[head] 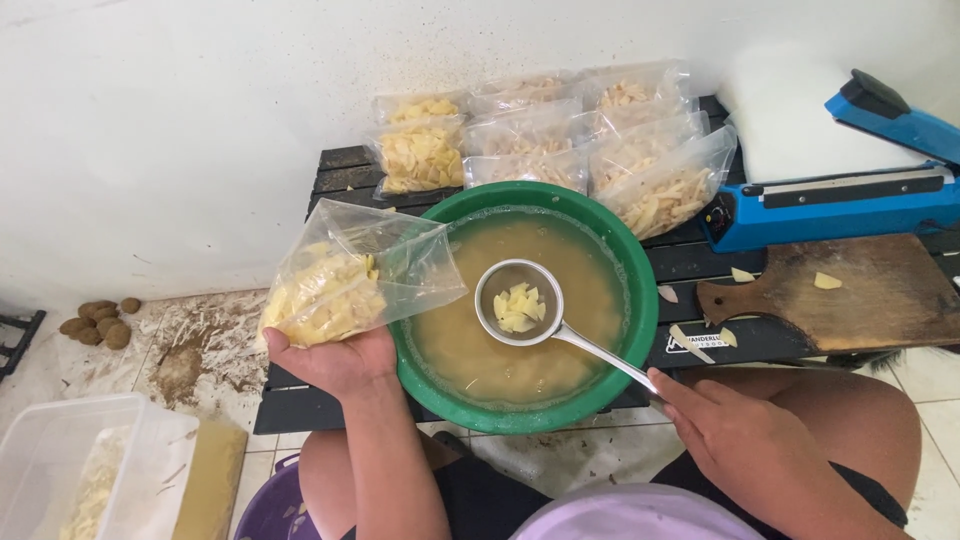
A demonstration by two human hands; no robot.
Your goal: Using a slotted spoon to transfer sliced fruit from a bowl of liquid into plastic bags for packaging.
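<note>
My left hand (335,360) holds a clear plastic bag (345,275) partly filled with pale yellow potato slices, its open mouth turned toward a green basin (628,255). The basin holds cloudy brownish water. My right hand (735,430) grips the handle of a metal strainer ladle (518,302) held over the water, with a few yellow slices in its bowl. The ladle's bowl sits just right of the bag's mouth, apart from it.
Several filled clear bags (560,140) lie on the black slatted table (340,170) behind the basin. A blue heat sealer (840,200) and a wooden cutting board (860,295) stand at right. Whole potatoes (100,320), a clear tub (70,465) and a purple bucket (275,505) are on the floor at left.
</note>
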